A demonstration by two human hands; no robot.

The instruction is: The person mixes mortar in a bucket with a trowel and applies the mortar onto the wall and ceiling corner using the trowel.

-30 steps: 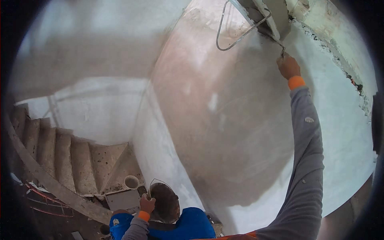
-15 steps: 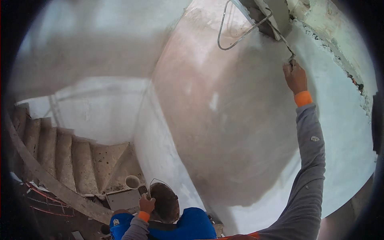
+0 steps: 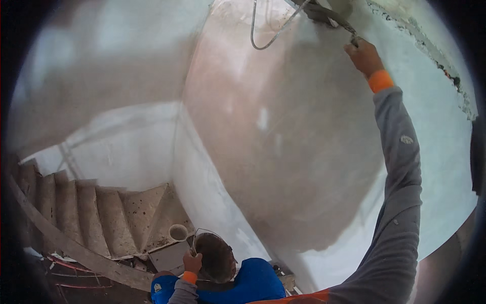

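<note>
High on the plastered wall (image 3: 304, 152), my right hand (image 3: 365, 57) grips the handle of a trowel (image 3: 331, 16). Its dark blade points up and left, near a recess at the top of the wall; whether it touches the surface I cannot tell. Low down, my left hand (image 3: 192, 261) is closed on the near-left edge of a dirty bucket (image 3: 216, 259), where its wire bail starts. The bucket is tilted with its mouth toward me, dark and grimy inside. My fingers hide part of its rim.
A bent metal rod (image 3: 271, 43) hangs left of the trowel. Winding concrete steps (image 3: 114, 218) descend at left beside a curved edge (image 3: 81, 253). A small pale container (image 3: 178, 232) stands on the landing. Broken plaster edges (image 3: 445, 71) line the upper right.
My right hand has moved up and slightly left with the trowel, whose blade now shows broader. My left hand still holds the bucket. The whole view has shifted a little.
</note>
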